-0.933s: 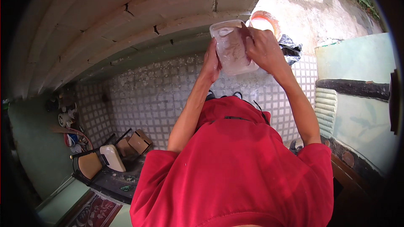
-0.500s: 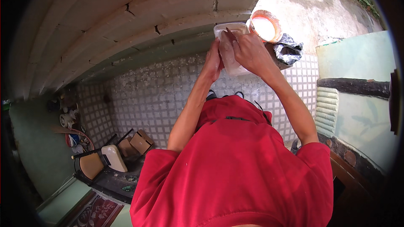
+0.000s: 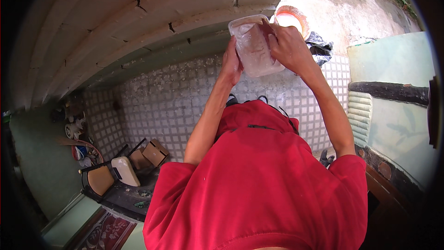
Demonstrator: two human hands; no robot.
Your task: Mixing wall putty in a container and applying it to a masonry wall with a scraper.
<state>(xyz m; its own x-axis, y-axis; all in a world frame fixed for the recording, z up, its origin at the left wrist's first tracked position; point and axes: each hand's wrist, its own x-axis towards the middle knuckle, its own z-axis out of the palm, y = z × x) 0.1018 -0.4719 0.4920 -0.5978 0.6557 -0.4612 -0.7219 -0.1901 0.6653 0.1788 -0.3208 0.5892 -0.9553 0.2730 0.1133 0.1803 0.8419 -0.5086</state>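
The left hand (image 3: 231,62) grips one side of a clear rectangular plastic tub (image 3: 254,46), while the right hand (image 3: 289,48) clasps its other side, held above small-tiled floor (image 3: 175,97) (concrete steps (image 3: 138,23) beyond), an orange round bucket (image 3: 291,18) nearby.

1. A plastic container (image 3: 255,46) sits between the two hands, the left hand (image 3: 231,62) on its left side and the right hand (image 3: 289,46) on its right.
2. A bucket (image 3: 291,18) stands beyond the container, on the ground.
3. A chair (image 3: 104,176) stands far to the left, with a cardboard box (image 3: 155,153) just to its right.
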